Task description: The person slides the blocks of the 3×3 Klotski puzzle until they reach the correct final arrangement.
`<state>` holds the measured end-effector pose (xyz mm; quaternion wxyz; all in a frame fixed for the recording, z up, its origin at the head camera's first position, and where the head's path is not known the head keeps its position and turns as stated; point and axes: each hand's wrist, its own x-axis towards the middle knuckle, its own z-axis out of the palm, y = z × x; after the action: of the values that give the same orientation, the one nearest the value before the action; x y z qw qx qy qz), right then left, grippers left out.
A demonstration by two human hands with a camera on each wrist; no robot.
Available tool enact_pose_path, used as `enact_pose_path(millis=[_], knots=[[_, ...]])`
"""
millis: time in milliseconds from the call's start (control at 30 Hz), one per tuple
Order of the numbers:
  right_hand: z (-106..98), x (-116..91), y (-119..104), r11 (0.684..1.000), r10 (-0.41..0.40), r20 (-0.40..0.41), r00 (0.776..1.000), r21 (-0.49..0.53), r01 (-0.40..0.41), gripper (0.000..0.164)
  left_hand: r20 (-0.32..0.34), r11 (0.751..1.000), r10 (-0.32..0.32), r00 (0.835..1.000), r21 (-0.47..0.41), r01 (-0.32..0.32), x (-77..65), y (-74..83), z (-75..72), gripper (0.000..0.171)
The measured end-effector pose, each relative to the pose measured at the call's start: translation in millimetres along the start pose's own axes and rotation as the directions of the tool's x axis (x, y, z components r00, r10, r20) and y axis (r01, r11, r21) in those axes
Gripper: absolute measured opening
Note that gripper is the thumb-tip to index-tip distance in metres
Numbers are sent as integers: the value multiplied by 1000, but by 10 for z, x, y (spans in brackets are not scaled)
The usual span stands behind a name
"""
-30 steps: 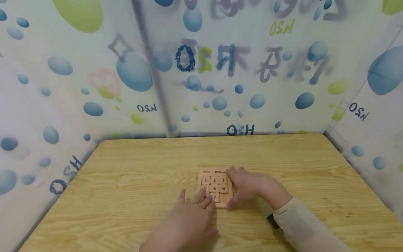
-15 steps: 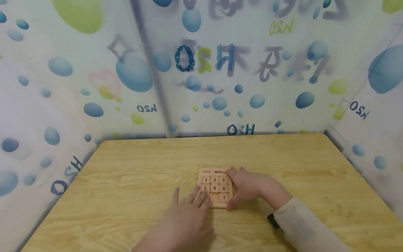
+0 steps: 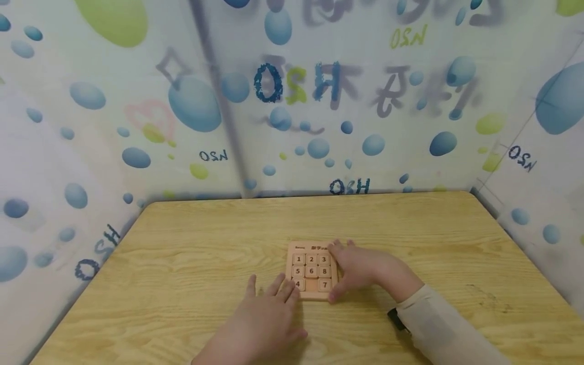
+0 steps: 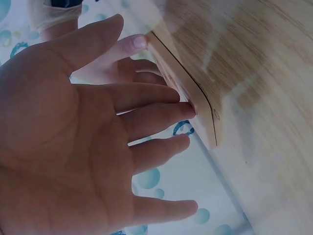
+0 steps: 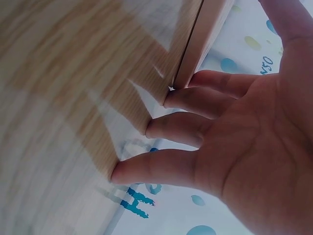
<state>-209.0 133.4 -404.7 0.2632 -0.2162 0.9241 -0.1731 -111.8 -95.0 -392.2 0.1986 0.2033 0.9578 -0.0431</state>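
A wooden number slide puzzle lies face up on the table, its rows reading 1 2 3, then 5 6 8. In the bottom row, tile 4 and tile 7 flank a vacant middle slot. My left hand is spread at the puzzle's lower left, fingertips overlapping its corner and the edge of tile 4. With fingers mostly straight, my right hand steadies the right side, thumb at the near corner and index finger at the far corner. The right wrist view shows the other right fingertips down at the tabletop beside the puzzle's edge.
The wood-grain table reaches back to a pale wall printed with blue and green drops and mirrored lettering. Side walls stand at both left and right. A dark band shows at the right sleeve's cuff.
Tile 7 has slid from the bottom middle to the bottom right, leaving the middle slot vacant. My left hand has drawn back to the left, uncovering tiles 5 and 4. My right hand stays put.
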Motion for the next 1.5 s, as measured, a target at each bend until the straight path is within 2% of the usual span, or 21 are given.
enact_pose_path(millis=[133,300,500,600,767,867,967,1067,1167,1400,1500], knots=[[-4,-5,-5,1000,4,5,1000,4,-4,129,-9,1000,-1,1000,10,1,-3,15,-16,84],[-4,-2,0,1000,7,10,1000,9,-7,128,-55,1000,-1,998,24,2,2,35,-52,83],[5,-4,13,1000,5,10,1000,15,-5,128,-77,1000,-16,997,19,17,55,48,-129,84],[8,-6,21,1000,1,8,1000,16,-1,128,-69,999,31,997,45,-28,108,90,-130,82],[4,-6,29,1000,-3,2,1000,6,3,123,-66,981,184,981,79,-179,225,177,-85,73],[1,2,27,1000,-7,2,1000,6,7,122,-57,975,218,974,59,-214,260,166,-59,69],[-3,8,18,1000,-12,7,1000,11,12,124,-44,984,176,983,48,-174,243,112,-56,65],[-8,17,5,1000,-13,9,1000,9,13,125,-39,991,110,993,80,-107,193,57,-82,61],[-9,24,-2,1000,-4,10,1000,3,4,125,-40,992,73,997,103,-69,152,29,-120,58],[5,26,1,1000,-3,20,1000,11,3,126,-23,994,67,997,84,-65,146,32,-147,60],[-4,8,8,1000,-3,18,1000,19,3,127,-22,994,87,996,71,-85,183,51,-125,61]])
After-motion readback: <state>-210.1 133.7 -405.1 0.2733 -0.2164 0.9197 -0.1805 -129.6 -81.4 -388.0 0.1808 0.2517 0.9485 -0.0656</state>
